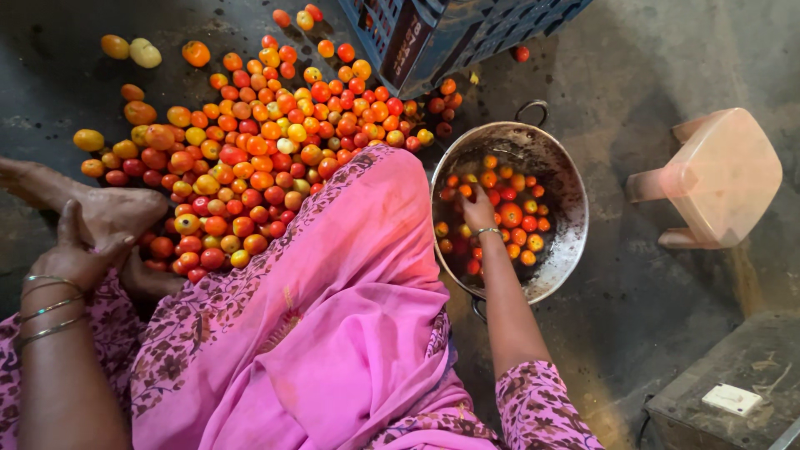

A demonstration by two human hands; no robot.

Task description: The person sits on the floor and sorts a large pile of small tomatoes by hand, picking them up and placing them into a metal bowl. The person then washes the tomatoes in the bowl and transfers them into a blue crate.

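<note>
Inside the metal pan (569,218) our right hand (478,210) reaches down among the tomatoes (511,215) lying there; whether its fingers close on one, we cannot tell. Our left hand (79,254) rests loosely curled on a bare foot (108,208), beside the tomato pile (250,142) on the floor (650,67).

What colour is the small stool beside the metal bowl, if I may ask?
Pale pink stool, seen in the head view.
</note>
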